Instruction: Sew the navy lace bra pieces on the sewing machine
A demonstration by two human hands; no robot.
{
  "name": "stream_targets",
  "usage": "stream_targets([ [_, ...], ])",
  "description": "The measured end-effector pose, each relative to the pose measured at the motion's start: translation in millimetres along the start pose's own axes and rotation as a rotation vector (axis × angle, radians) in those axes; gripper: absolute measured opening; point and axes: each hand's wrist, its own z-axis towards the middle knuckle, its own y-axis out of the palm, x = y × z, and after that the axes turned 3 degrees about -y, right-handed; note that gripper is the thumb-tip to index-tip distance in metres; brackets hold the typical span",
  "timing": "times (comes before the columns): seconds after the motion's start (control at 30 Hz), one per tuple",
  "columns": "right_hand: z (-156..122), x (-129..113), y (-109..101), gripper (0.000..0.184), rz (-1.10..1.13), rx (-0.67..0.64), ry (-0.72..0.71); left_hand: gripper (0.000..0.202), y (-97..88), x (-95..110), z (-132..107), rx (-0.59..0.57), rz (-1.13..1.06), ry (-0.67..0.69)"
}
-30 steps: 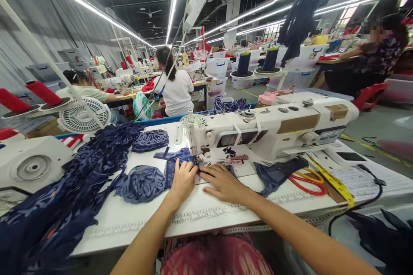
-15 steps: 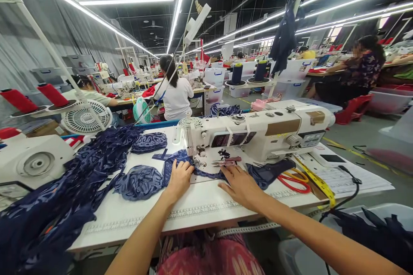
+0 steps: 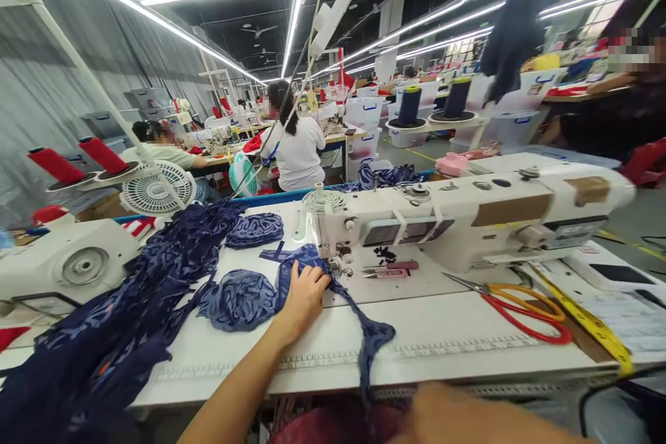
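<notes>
My left hand (image 3: 304, 295) lies on a navy lace piece (image 3: 296, 263) just left of the needle of the white sewing machine (image 3: 468, 218), fingers curled and pressing the fabric down. A navy strip (image 3: 370, 336) runs from the needle over the table's front edge toward my lap. My right hand (image 3: 458, 416) is a blur below the table edge at the bottom of the view; its fingers cannot be made out, and I cannot tell whether it holds the strip.
A heap of navy lace (image 3: 119, 319) covers the table's left side, with two folded lace pieces (image 3: 239, 298) beside it. Red-handled scissors (image 3: 520, 305), a yellow tape measure (image 3: 587, 322) and small snips (image 3: 388, 269) lie on the right. Other people sew at tables behind.
My right hand has left the tabletop and dropped below the front edge, drawing the navy piece off the right side. The strip now hangs over the edge. My left hand stays by the needle.
</notes>
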Motion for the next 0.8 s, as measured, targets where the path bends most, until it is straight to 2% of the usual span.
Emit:
stream_targets([
  [0.03,13,16,-7,0.029,-0.003,0.059,0.005,0.041,0.1,0,0,-0.008,-0.002,-0.005],
  [0.1,43,54,-17,0.043,-0.095,0.294,0.005,0.040,0.1,0,2,-0.028,-0.006,-0.015],
  [0.17,69,91,-20,0.059,-0.180,0.413,-0.042,0.041,-0.7,-2,2,-0.051,-0.013,-0.022],
  [0.23,84,118,-15,0.063,-0.201,0.409,-0.096,0.042,-3.2,-3,2,-0.071,-0.023,-0.030],
  [0.3,90,133,-7,0.061,-0.194,0.393,-0.128,0.041,-7.1,-4,0,-0.042,-0.067,-0.045],
  [0.43,86,134,10,0.061,-0.226,0.472,-0.180,0.034,-13.0,-4,-4,0.083,-0.140,-0.009],
  [0.57,83,125,16,0.064,-0.232,0.434,-0.203,0.025,-14.7,-4,-1,0.042,-0.055,0.100],
  [0.67,83,123,17,0.065,-0.263,0.401,-0.175,0.026,-18.0,-4,3,0.025,-0.086,0.078],
  [0.8,83,121,17,0.064,-0.261,0.428,-0.142,0.028,-21.0,-4,5,-0.017,-0.101,0.108],
])
